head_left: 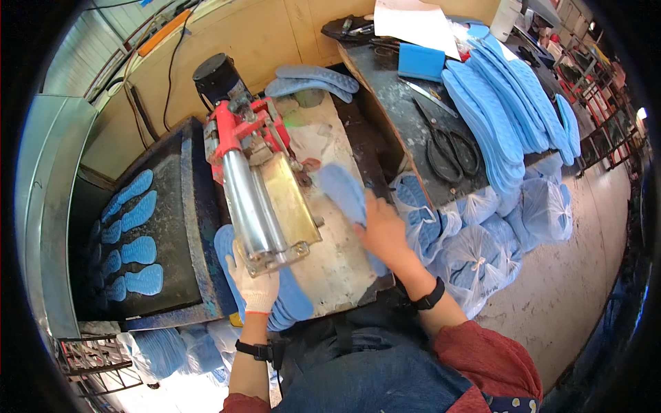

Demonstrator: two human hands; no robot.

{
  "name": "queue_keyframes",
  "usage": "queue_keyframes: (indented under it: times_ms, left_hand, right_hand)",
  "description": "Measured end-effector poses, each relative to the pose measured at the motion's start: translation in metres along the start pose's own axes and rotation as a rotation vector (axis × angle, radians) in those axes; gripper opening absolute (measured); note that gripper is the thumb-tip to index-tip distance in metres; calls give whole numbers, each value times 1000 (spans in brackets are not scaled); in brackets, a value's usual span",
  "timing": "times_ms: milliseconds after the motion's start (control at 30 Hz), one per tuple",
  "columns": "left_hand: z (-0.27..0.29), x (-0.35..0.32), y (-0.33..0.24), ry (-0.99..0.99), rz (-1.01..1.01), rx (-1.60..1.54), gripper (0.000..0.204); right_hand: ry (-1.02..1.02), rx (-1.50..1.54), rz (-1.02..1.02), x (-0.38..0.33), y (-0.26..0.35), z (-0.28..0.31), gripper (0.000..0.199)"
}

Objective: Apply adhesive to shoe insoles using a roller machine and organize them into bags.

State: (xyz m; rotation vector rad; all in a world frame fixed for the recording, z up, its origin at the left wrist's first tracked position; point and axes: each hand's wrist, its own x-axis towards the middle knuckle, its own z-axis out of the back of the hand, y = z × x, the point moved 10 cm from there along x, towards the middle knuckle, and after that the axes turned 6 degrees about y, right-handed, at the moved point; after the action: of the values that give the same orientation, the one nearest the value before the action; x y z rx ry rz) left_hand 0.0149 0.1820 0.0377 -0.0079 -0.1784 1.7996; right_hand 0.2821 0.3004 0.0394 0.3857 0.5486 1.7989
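A blue insole (341, 193), blurred by motion, is gripped in my bare right hand (385, 230), to the right of a red-framed roller machine (251, 131). My left hand (256, 281), in a white knit glove, lies at the near end of the machine's shiny metal roller (253, 203). Its visible fingers look stretched out over a stack of blue insoles (295, 299); part of the hand is hidden beneath the roller end. Beside the roller sits a brass-coloured plate (289, 196). More blue insoles (313, 81) lie behind the machine.
On the left, several insoles (141, 250) rest on a dark conveyor belt (172, 241) by a metal hood (55, 206). A dark side table (413, 110) at right bears black scissors (451, 151), a knife (428, 96) and stacked insoles (492, 110). Filled plastic bags (475, 265) stand below it.
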Motion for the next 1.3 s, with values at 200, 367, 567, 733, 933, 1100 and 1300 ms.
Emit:
queue_keyframes:
  times_ms: [200, 367, 567, 733, 933, 1100, 1300]
  left_hand:
    - [20, 12, -37, -49, -73, -15, 33]
    - [24, 2, -35, -19, -52, 71, 27]
    - [31, -6, -64, 5, -237, 372, 49]
    - [35, -5, -69, 118, -199, 350, 51]
    - [38, -4, -77, 103, -212, 405, 51]
    - [33, 1, -90, 83, -257, 479, 52]
    - [25, -1, -74, 87, -204, 659, 51]
  right_hand:
    - [53, 178, 92, -21, -9, 1, 77]
    - [347, 775, 35, -27, 9, -85, 82]
    - [216, 208, 102, -57, 5, -49, 54]
    - [454, 464, 345, -117, -84, 85, 43]
    - [-759, 440, -440, -175, -375, 356, 28]
    - [-1257, 111, -619, -126, -526, 483, 56]
    - [-737, 416, -700, -30, -535, 476, 54]
